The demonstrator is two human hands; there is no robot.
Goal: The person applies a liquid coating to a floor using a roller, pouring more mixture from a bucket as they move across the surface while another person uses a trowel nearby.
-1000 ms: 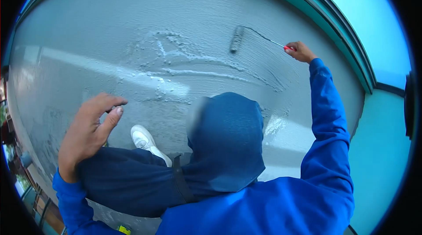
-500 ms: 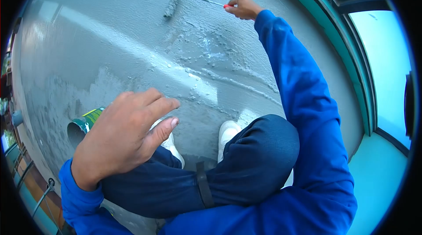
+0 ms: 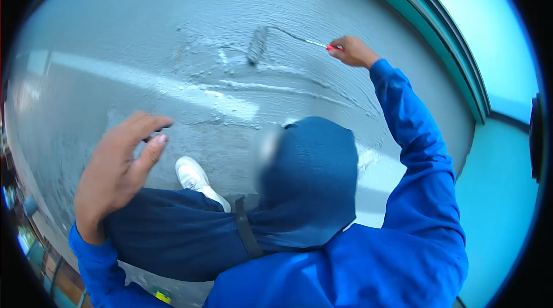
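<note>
My right hand (image 3: 352, 51) is closed round the red handle of a paint roller (image 3: 258, 46), out at arm's length. The roller's sleeve is coated in grey and rests on the floor (image 3: 144, 25), which is covered in wet grey coating. Thick ridges and lumps of the coating (image 3: 276, 87) lie just below the roller. My left hand (image 3: 121, 164) hangs in the air over my left leg, fingers spread and bent, holding nothing.
Teal framing (image 3: 443, 48) with glass panes runs along the right side. My white shoe (image 3: 193, 174) stands on the grey floor; my right knee (image 3: 314, 175) covers the other. A bit of yellow-green (image 3: 163, 296) shows at the bottom edge. Railings and clutter lie at lower left.
The roller and my right hand appear lower and further right in view. My left hand has moved left, and my right knee has risen. The green container beside my left hand has left sight.
</note>
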